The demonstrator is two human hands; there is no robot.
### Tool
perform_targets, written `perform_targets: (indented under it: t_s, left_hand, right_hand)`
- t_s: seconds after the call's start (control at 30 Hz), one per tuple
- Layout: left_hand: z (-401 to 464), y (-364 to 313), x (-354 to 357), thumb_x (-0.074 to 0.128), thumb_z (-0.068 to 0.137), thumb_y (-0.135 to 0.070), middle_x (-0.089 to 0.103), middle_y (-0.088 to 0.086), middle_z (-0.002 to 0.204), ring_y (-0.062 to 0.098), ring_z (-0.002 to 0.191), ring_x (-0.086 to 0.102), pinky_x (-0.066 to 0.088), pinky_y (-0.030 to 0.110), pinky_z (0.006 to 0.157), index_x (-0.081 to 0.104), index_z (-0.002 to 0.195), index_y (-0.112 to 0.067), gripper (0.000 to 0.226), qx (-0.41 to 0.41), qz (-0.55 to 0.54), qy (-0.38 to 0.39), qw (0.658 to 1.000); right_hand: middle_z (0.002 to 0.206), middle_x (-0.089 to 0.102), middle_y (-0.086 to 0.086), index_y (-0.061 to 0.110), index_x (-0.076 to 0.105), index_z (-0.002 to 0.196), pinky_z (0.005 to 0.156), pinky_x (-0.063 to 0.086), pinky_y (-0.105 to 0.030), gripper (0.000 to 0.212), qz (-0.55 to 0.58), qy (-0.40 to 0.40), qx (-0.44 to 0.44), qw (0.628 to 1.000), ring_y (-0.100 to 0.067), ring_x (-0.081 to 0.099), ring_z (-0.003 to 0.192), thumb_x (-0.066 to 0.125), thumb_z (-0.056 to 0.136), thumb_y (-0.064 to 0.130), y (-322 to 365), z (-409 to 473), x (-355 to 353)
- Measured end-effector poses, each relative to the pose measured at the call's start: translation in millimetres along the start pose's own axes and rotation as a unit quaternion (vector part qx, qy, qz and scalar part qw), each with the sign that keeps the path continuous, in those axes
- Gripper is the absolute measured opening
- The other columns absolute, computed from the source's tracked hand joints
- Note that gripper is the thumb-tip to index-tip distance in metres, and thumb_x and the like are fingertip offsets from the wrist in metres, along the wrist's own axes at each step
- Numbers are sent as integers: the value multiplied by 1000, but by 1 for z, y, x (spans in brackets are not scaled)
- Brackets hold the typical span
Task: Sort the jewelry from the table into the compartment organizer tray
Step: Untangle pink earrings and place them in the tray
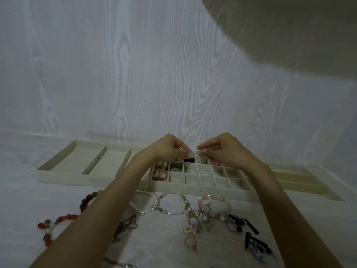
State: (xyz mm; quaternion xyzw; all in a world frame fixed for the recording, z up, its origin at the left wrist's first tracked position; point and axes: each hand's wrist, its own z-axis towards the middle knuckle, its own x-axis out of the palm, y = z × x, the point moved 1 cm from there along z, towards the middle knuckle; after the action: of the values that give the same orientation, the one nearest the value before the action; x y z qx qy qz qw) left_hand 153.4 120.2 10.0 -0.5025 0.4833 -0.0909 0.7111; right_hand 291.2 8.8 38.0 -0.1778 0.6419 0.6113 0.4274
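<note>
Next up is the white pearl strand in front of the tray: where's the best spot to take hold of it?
Pinch the pearl strand from above at its bare near curve. It lies flat and limp on the table; the silver bangle crosses its right side, so lift leftward.

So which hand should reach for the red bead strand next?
Probably the left hand: the red bead strand lies on its side of the table, beside the left forearm. The right hand would have to cross over.

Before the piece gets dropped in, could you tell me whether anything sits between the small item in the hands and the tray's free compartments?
Nothing visible does. The left hand and right hand pinch a small pale piece above the organizer tray, with bare compartments directly below and nearer.
</note>
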Motion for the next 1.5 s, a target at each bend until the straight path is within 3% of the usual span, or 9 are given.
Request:
perform_targets:
  t_s: [0.13, 0.37, 0.5, 0.6, 0.8, 1.07, 1.17, 1.27, 1.5]
  left_hand:
    - [10, 10, 11, 72, 81, -14, 71, 3, 85, 19, 95, 67, 50, 35, 96, 71, 89, -19, 9, 9, 24, -1, 1000]
    - [14, 17, 18, 77, 78, -21, 69, -8, 74, 13, 82, 65, 50, 40, 94, 72, 84, -27, 10, 33, 50, -1, 998]
    - [13, 18, 13, 77, 76, -18, 74, -8, 80, 8, 89, 67, 49, 40, 96, 74, 96, -21, 21, 40, 65, -1, 997]
    - [13, 16, -1, 73, 78, -10, 71, -12, 79, 10, 89, 66, 50, 40, 95, 73, 91, -25, 20, 32, 83, -17, 996]
    - [8, 10, -21, 67, 83, -4, 69, -5, 87, 20, 95, 67, 54, 45, 89, 68, 91, -25, 23, 20, 88, -20, 996]
    - [9, 9, -18, 70, 83, -9, 67, -8, 83, 16, 96, 66, 52, 39, 93, 68, 89, -27, 19, 14, 115, -7, 993]
    - [8, 9, -18, 69, 83, -9, 66, -7, 85, 16, 97, 65, 51, 39, 95, 70, 93, -25, 18, 11, 126, 6, 992]
    - [7, 7, -17, 67, 84, -7, 68, 3, 104, 21, 102, 62, 48, 39, 98, 71, 99, -23, 22, 14, 156, 64, 986]
    - [1, -3, -12, 49, 92, -2, 60, 7, 123, 15, 95, 52, 40, 27, 90, 67, 115, -25, 38, -3, 230, 119, 966]
  right_hand:
    - [66, 65, 8, 12, 71, 99, 46, 37, -1, 21, -15, 0, 13, 1000, 10, 57, 46, 55, 89, 2, -9, 3, 4]
    - [66, 68, 6, 14, 67, 90, 56, 47, -12, 5, -19, -18, 33, 999, 7, 60, 50, 62, 87, 13, -10, 5, 5]
    - [70, 70, 0, 12, 67, 90, 65, 52, -23, 5, -15, -8, 43, 999, -4, 65, 63, 62, 87, 13, -9, 4, 8]
    - [72, 73, -2, 13, 67, 89, 73, 54, -31, 5, -25, -6, 44, 999, -14, 69, 75, 64, 87, 15, -9, 4, 12]
    - [68, 68, 10, 22, 65, 80, 73, 51, -27, 6, -31, -24, 17, 999, -10, 67, 74, 66, 85, 20, -9, 5, 17]
    - [71, 71, 12, 32, 70, 70, 70, 51, -23, 11, -64, -15, -22, 998, -2, 66, 70, 78, 75, 26, -11, 4, 27]
    - [79, 70, 14, 33, 74, 74, 68, 45, -23, 7, -139, -21, -28, 990, -3, 62, 73, 80, 72, 29, -11, 3, 26]
    - [90, 72, 10, 30, 76, 84, 80, 49, -28, 9, -190, -14, -25, 981, -9, 64, 84, 77, 75, 28, -6, 1, 27]
    - [108, 69, 6, 35, 71, 103, 84, 40, -28, 29, -298, 56, -14, 953, -14, 61, 99, 53, 91, 15, 3, -3, 25]
